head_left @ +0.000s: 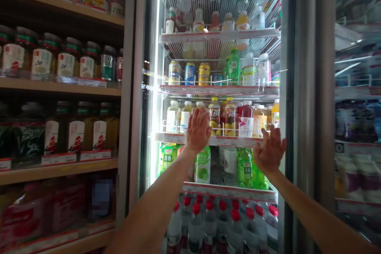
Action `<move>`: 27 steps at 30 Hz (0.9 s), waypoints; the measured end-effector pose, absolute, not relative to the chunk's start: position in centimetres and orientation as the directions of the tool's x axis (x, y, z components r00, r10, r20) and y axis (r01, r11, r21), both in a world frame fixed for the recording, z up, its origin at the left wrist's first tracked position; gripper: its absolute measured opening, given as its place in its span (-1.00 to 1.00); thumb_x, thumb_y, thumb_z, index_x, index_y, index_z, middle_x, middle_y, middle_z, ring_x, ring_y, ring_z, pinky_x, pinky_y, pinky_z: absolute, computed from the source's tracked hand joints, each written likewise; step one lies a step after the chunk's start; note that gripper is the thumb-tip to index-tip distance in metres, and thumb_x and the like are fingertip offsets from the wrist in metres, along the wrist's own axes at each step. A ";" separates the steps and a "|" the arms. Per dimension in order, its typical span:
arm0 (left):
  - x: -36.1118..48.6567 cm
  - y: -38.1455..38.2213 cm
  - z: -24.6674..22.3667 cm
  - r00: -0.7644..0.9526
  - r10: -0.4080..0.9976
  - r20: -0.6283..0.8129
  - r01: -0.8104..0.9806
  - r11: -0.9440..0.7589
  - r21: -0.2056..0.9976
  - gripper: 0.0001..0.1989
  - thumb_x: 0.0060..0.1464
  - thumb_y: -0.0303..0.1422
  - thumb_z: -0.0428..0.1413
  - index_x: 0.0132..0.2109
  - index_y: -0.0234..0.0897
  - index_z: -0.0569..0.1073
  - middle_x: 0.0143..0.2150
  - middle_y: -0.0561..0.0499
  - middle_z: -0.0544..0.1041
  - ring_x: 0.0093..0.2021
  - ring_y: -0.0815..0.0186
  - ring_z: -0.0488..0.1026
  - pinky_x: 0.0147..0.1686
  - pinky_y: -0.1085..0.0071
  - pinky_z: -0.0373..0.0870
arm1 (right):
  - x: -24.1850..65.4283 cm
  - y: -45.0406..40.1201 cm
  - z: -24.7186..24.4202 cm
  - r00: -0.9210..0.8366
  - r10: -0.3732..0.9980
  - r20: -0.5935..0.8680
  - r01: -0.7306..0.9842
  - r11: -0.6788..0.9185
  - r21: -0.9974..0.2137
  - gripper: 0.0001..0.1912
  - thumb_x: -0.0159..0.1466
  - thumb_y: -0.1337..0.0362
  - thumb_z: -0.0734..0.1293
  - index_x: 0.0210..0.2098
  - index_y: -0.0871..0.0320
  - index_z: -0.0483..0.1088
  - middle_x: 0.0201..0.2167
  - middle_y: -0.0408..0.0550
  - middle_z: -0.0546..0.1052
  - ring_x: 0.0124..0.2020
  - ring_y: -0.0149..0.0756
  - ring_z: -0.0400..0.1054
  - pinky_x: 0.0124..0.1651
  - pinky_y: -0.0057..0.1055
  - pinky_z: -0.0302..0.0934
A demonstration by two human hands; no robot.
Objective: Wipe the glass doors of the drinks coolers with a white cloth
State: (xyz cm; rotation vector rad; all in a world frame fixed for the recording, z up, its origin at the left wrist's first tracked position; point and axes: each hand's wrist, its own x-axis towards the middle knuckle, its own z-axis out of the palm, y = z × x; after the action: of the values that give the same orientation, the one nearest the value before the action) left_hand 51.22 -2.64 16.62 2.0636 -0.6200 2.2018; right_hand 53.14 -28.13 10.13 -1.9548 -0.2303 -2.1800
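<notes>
Both arms stretch forward toward a lit drinks fridge. My left hand (198,127), seen from the back, is raised with fingers spread in front of the shelf of tea bottles. Just right of it stand brown bottles with yellow caps (230,117). Farther right and slightly lower, my right hand (270,150) is open too, near the fridge's right side, partly covering green bottles (245,168). Neither hand holds anything. Reflections in front of the shelves suggest a glass door; whether my palms touch it I cannot tell. A large green bottle (203,165) stands below my left hand.
Cans (204,74) and bottles fill the upper fridge shelves. Red-capped bottles (235,222) crowd the bottom. To the left is a wooden shelf (68,87) of jars and bottles. A metal frame (315,87) separates another fridge section on the right.
</notes>
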 end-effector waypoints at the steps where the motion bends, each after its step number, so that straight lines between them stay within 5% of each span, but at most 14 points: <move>1: 51.2 -3.4 16.4 -0.088 -0.293 0.952 -0.319 -0.897 -0.306 -0.55 0.14 -0.31 -0.14 0.17 -0.30 0.19 0.29 -0.12 0.12 0.34 0.19 -0.23 0.25 0.12 -0.04 | 53.1 -28.2 10.1 -0.114 -0.043 0.993 0.254 -0.967 -0.013 -0.45 0.22 0.18 0.08 0.18 0.22 0.08 0.24 0.19 0.10 0.28 -0.05 -0.12 0.19 0.02 -0.22; 4: 50.9 -1.3 16.2 -0.050 -0.299 0.953 -0.311 -0.902 -0.299 -0.54 0.14 -0.30 -0.14 0.19 -0.26 0.17 0.28 -0.09 0.14 0.33 0.20 -0.18 0.25 0.11 -0.06 | 53.2 -28.3 10.1 -0.128 -0.038 0.991 0.251 -0.968 -0.005 -0.47 0.23 0.16 0.07 0.17 0.22 0.10 0.23 0.20 0.12 0.28 -0.04 -0.10 0.19 0.01 -0.21; 10: 50.5 5.2 17.2 -0.150 0.142 0.978 -0.236 -0.966 0.104 -0.50 0.15 -0.28 -0.15 0.21 -0.37 0.12 0.31 -0.24 0.02 0.34 0.13 -0.21 0.25 0.06 -0.08 | 53.4 -28.0 10.1 -0.104 -0.061 0.993 0.267 -0.963 -0.031 -0.42 0.22 0.20 0.09 0.22 0.15 0.00 0.26 0.17 0.06 0.29 -0.01 -0.13 0.20 0.03 -0.25; 12: 50.7 2.4 17.0 -0.150 0.054 0.987 -0.262 -0.965 0.013 -0.51 0.15 -0.30 -0.15 0.21 -0.34 0.12 0.31 -0.20 0.03 0.34 0.16 -0.25 0.25 0.05 -0.06 | 53.3 -28.0 10.1 -0.097 -0.070 0.993 0.275 -0.961 -0.041 -0.43 0.22 0.20 0.08 0.22 0.16 0.01 0.26 0.18 0.06 0.29 -0.01 -0.13 0.20 0.05 -0.25; 16: 51.0 -5.0 16.4 -0.110 -0.373 0.921 -0.300 -0.871 -0.388 -0.54 0.13 -0.32 -0.12 0.18 -0.27 0.18 0.27 -0.09 0.15 0.34 0.20 -0.24 0.23 0.13 0.02 | 53.2 -28.1 10.1 -0.123 -0.047 0.991 0.263 -0.965 -0.013 -0.45 0.23 0.17 0.08 0.19 0.19 0.06 0.24 0.20 0.10 0.28 -0.03 -0.11 0.20 0.01 -0.24; 18: 50.9 -5.2 16.3 -0.092 -0.448 0.889 -0.300 -0.839 -0.454 -0.55 0.13 -0.32 -0.12 0.17 -0.25 0.19 0.26 -0.06 0.18 0.34 0.21 -0.20 0.23 0.15 0.01 | 53.2 -28.3 10.1 -0.131 -0.036 0.991 0.252 -0.968 -0.002 -0.45 0.23 0.16 0.08 0.19 0.18 0.06 0.24 0.19 0.11 0.28 -0.04 -0.10 0.20 0.00 -0.23; 24: 50.6 3.9 17.6 -0.104 0.002 0.995 -0.236 -0.971 -0.022 -0.51 0.15 -0.31 -0.16 0.22 -0.33 0.13 0.30 -0.21 0.07 0.33 0.14 -0.15 0.23 0.07 -0.05 | 53.2 -28.2 10.1 -0.086 -0.044 0.995 0.238 -0.971 -0.022 -0.45 0.23 0.18 0.06 0.19 0.19 0.05 0.25 0.18 0.07 0.29 -0.05 -0.14 0.20 -0.01 -0.23; 27: 50.6 2.4 17.2 -0.115 -0.006 0.993 -0.258 -0.966 -0.036 -0.49 0.15 -0.31 -0.16 0.23 -0.36 0.09 0.31 -0.21 0.02 0.34 0.13 -0.24 0.24 0.05 -0.06 | 53.2 -28.0 10.1 -0.091 -0.057 0.994 0.239 -0.971 -0.033 -0.46 0.23 0.18 0.06 0.18 0.21 0.06 0.25 0.19 0.07 0.29 -0.05 -0.14 0.20 0.00 -0.26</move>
State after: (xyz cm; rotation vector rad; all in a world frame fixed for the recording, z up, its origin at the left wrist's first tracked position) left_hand 50.63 2.38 17.16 1.9669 -0.2976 2.2071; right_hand 53.23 -28.04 10.13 -1.9699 -0.2020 -2.1738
